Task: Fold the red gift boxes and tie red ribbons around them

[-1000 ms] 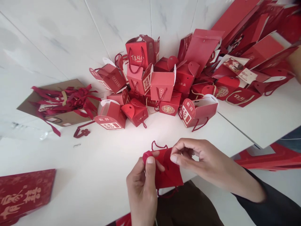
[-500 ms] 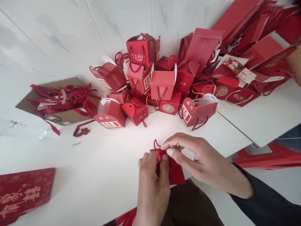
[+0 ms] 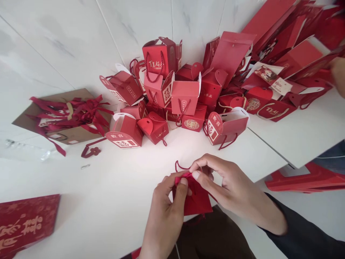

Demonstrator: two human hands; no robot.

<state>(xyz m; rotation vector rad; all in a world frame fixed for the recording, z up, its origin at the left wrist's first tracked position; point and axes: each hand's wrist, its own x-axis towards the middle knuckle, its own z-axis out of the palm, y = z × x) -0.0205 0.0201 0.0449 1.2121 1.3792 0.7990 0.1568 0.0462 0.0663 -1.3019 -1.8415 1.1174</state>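
At the white table [image 3: 107, 201], hands [image 3: 165, 208] partly hide a red box [image 3: 201, 201].

歡喜 [image 3: 215, 121] and 囍 [image 3: 212, 132] on boxes [image 3: 230, 128]

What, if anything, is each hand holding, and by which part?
The left hand pinches a bright red ribbon over the red gift box, exact part hidden; whether the right hand also holds it cannot be told.

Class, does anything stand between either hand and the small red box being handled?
Nothing visible does: the left hand pinches a bright red piece at the small red box, and the right hand is at its upper edge. Other boxes stand farther back.
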